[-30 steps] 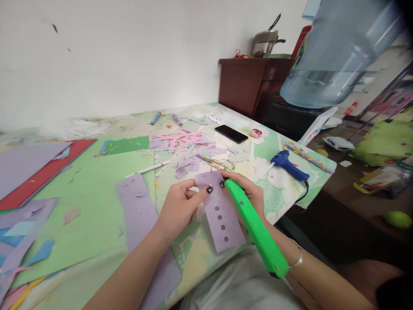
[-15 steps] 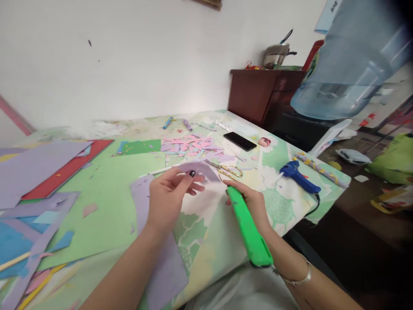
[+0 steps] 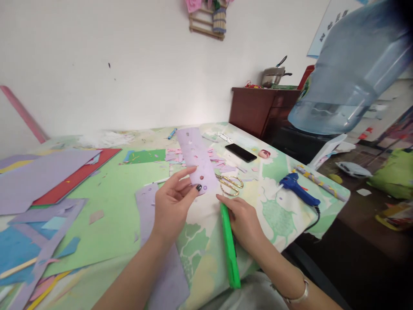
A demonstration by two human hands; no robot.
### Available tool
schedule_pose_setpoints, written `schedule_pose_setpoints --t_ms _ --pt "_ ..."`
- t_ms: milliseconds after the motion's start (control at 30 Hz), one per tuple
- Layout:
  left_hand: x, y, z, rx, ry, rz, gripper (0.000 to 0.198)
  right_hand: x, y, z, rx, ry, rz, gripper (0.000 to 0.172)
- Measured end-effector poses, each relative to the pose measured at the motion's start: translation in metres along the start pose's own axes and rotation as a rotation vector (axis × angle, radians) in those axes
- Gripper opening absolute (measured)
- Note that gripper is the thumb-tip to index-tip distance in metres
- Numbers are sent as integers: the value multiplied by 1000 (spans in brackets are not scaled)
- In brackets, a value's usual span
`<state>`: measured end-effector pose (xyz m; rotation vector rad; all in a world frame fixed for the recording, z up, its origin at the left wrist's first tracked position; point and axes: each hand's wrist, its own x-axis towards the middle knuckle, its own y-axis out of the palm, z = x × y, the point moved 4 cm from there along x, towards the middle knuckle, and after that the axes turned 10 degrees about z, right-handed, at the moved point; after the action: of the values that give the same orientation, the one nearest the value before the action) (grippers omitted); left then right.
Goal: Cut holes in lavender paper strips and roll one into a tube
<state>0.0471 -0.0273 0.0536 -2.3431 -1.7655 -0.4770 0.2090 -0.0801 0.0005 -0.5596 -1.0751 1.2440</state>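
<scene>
My left hand (image 3: 176, 200) pinches the lower end of a light purple paper strip (image 3: 200, 157) between thumb and fingers. The strip stands up and carries small marks or holes. My right hand (image 3: 243, 217) is wrapped round a long, bright green tool (image 3: 229, 254), its far end hidden by the fingers, so its kind is unclear. Just beyond that hand lie gold-handled scissors (image 3: 234, 181), their blades partly covered by the strip. A longer purple paper piece (image 3: 169, 275) rests on the table under my left forearm.
A blue glue gun (image 3: 300, 189) and a patterned roll (image 3: 322, 183) lie at the right. Beyond the scissors is a black phone (image 3: 241, 152). Large green paper (image 3: 112, 224), a red sheet (image 3: 80, 176) and paper scraps cover the left. A water bottle (image 3: 348, 82) stands right of the table.
My left hand has raised the purple strip upright, its face now toward me. The green tool has turned to a narrower side and moved left. The view has tilted up slightly.
</scene>
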Motion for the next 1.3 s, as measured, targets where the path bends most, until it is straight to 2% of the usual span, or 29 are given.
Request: schedule_pose_setpoints --t_ms 133,467,567,700,833,933,1133,1300 --pt "0 0 0 -6 2 12 41 0 -1 1 6 -10 -7 41" --pt "-1 2 1 1 -10 5 42 -3 0 -2 59 20 -26 37" --pt "-1 3 2 2 -4 36 54 -4 -6 0 160 9 -108 32" --pt "-2 8 4 -32 -19 150 76 -7 -19 3 402 -37 -239 26" --pt "-5 15 7 -57 -59 268 79 -6 -19 7 576 -93 -132 23" --pt "-6 20 7 -81 -97 327 81 -6 -15 6 682 -80 -46 20" --pt "-8 22 11 -196 -182 345 90 -8 -10 -1 768 -29 16 22" --pt "-7 25 16 -316 -247 459 77 -8 -11 0 754 -56 36 21"
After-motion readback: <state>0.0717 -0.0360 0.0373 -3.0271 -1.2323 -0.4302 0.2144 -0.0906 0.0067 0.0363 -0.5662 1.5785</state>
